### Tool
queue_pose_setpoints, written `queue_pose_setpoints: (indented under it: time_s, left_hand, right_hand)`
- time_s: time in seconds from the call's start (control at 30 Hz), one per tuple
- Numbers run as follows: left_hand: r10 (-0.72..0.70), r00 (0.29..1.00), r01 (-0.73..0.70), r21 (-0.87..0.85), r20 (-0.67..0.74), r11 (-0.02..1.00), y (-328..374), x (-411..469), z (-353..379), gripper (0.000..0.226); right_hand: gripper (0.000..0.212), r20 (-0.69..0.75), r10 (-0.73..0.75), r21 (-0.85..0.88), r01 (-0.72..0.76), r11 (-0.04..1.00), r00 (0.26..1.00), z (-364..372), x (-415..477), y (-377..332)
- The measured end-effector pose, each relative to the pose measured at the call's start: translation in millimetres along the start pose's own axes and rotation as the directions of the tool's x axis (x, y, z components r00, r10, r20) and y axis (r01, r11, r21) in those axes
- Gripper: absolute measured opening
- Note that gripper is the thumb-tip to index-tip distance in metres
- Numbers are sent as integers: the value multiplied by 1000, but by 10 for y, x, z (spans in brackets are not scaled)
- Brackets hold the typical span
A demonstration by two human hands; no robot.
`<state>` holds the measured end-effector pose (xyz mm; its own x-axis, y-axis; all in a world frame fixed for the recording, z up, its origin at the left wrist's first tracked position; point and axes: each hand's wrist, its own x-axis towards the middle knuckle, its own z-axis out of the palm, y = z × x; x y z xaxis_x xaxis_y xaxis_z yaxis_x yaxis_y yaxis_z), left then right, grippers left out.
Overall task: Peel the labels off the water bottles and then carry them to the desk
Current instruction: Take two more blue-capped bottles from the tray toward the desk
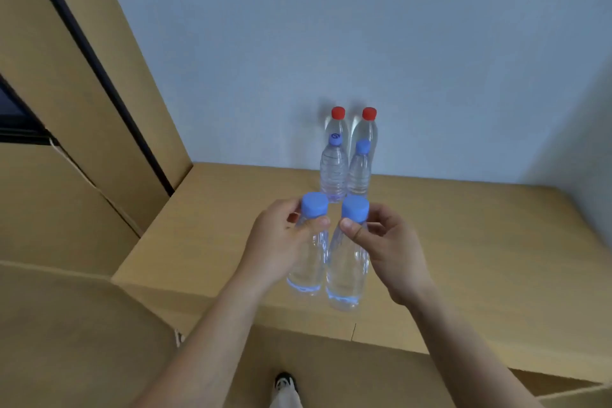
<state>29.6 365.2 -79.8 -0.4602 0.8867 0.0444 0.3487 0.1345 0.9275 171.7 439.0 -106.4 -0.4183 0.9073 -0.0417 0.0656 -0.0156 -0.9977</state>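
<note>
My left hand (pixel 278 242) grips the neck of a clear, label-free bottle with a blue cap (pixel 309 272). My right hand (pixel 390 248) pinches the neck of a second clear blue-capped bottle (pixel 346 275) right beside it. Both bottles are upright, side by side, their bases at or just above the tan desk top (pixel 463 258); whether they touch it I cannot tell. Further back stand two smaller blue-capped bottles (pixel 333 169) (pixel 359 170), and behind those, against the wall, two red-capped bottles (pixel 337 119) (pixel 368 122). None shows a label.
The pale wall (pixel 364 26) closes the desk at the back and right. A tall tan panel with a dark strip (pixel 99 69) rises on the left. Another tan surface (pixel 82 325) lies at the lower left. A shoe (pixel 285 382) shows on the floor below.
</note>
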Motion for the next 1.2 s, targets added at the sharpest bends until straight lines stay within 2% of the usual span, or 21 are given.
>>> queue_pose_setpoints:
  time_s: [0.17,0.23,0.3,0.33,0.5,0.6,0.67,0.77,0.93,1.2]
  left_hand:
    - [-4,996,6,-12,89,1000,-191,868,-28,24]
    - [1,993,0,-14,120,1000,-286,1174,9,6]
    - [1,991,-1,2,137,1000,-413,1442,86,34]
    - [-5,991,5,6,137,1000,-477,1555,129,38]
    - [-51,990,47,37,133,998,-724,1924,358,14]
    - [-54,993,50,41,106,998,-816,2040,483,17]
    - [-93,993,88,59,79,994,-853,2086,566,15]
    - [-124,992,120,84,38,989,-876,2134,674,23]
    - [-71,997,75,151,-32,986,-893,2134,792,26]
    - [-137,991,136,102,8,985,-911,2078,829,35]
  right_hand:
    - [23,-118,39,-108,-51,993,992,165,709,38]
    - [28,-164,43,-219,-78,973,986,184,946,61]
    - [26,-209,61,-269,-117,956,976,191,1139,104]
    - [25,-225,63,-274,-125,954,972,195,1218,132]
    - [26,-302,66,-318,-166,934,951,211,1537,303]
    - [27,-293,90,-310,-183,933,952,173,1706,391]
    - [23,-268,112,-326,-200,924,957,130,1803,437]
    - [15,-242,108,-338,-188,922,964,55,1910,497]
    - [13,-218,99,-274,-159,949,971,-24,1989,546]
    - [12,-210,100,-229,-149,962,972,-16,1946,553]
